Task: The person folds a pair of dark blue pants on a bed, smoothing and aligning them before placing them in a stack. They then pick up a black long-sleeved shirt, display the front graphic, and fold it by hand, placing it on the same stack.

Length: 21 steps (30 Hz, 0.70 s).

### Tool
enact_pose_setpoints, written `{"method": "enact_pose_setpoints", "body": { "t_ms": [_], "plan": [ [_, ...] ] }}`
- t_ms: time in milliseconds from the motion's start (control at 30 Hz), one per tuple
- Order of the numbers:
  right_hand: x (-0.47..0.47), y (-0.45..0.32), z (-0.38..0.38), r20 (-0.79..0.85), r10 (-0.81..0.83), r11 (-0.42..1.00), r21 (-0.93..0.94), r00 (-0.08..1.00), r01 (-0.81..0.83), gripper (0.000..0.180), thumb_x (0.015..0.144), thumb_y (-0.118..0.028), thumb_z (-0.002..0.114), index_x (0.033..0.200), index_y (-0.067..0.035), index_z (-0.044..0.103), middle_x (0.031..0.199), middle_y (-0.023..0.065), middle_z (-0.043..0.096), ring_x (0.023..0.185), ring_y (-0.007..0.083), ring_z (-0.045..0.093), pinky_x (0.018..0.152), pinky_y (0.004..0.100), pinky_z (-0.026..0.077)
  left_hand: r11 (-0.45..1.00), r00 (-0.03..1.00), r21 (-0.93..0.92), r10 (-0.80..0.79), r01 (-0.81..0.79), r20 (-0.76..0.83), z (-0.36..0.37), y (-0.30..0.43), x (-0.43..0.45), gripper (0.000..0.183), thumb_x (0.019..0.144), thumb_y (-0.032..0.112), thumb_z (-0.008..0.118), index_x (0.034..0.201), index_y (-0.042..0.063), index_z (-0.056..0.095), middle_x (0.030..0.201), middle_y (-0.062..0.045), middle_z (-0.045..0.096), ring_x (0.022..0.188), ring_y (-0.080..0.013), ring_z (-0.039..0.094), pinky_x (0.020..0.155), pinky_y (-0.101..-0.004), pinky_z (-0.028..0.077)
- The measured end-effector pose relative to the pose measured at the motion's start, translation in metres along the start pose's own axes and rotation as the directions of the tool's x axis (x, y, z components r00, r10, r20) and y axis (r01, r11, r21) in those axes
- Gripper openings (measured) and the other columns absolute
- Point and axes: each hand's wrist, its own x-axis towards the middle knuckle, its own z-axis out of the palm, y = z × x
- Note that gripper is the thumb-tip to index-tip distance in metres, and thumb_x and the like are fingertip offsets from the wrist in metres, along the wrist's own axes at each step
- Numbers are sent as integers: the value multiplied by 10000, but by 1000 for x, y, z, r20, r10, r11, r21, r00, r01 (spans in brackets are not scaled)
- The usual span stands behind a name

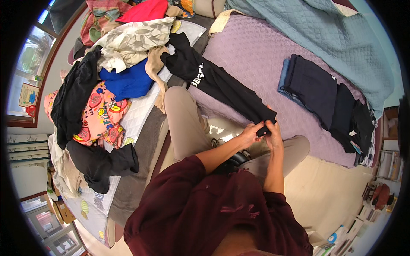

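Note:
A long black garment (224, 84) with white lettering stretches across the edge of the lilac quilted bedspread (253, 54). Its far end reaches the clothes pile on the left; its narrow near end is in my hands. With thumb and fingers, my left hand (251, 133) pinches that end. Close beside it, my right hand (274, 132) grips the same end from the right, thumb on top. The fabric is bunched between the thumbs, and some fingers are hidden beneath. Both hands are above my lap, between my knees.
Left, a second bed holds a loose pile: a blue knit garment (131, 81), pink printed fabric (96, 112), black clothing (75, 99) and leaf-patterned cloth (134, 36). Right, folded dark clothes (310, 89) lie beside a black folded garment (363, 128). A blue-grey quilt (320, 35) is behind.

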Motion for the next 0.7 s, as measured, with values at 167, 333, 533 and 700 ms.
{"method": "enact_pose_setpoints", "body": {
  "t_ms": [167, 333, 533, 700],
  "plan": [
    [7, -4, 8, -344, 70, 988, -106, 936, -113, 378, 814, -112, 728, 1165, -31, 613, 906, 40, 650, 676, 104, 584, 534, 228, 440, 966, 998, 260, 11, 7, -69, 10, 7, 3, 329, 954, 381, 572, 791, 96, 600, 704, 8, 575, 588, -103, 530, 512, -252, 414],
    [4, -5, -20, -492, 121, 990, 123, 862, -68, 275, 844, -203, 683, 1048, -26, 631, 935, 88, 671, 751, 181, 644, 618, 300, 522, 872, 997, 487, 12, -49, 78, 21, 5, -7, 351, 958, 388, 582, 912, 51, 671, 819, -11, 657, 678, -93, 587, 566, -241, 433],
    [-29, -69, -122, -551, -89, 845, 399, 830, 356, 296, 900, -265, 622, 1097, -44, 637, 1016, 86, 694, 923, 260, 658, 826, 368, 531, 614, 899, 681, 407, -399, 160, -51, 44, -17, 127, 888, 115, 681, 992, 44, 688, 880, -24, 694, 771, -76, 629, 657, -231, 502],
    [-44, -91, -125, -594, -39, 927, 278, 804, 250, 387, 888, -306, 638, 1166, -38, 618, 1138, 111, 669, 997, 263, 651, 840, 372, 532, 446, 639, 824, 756, -350, -138, -92, 126, -31, 73, 871, 55, 624, 886, 17, 684, 715, 1, 629, 629, -44, 548, 547, -230, 445]
  ]
}}
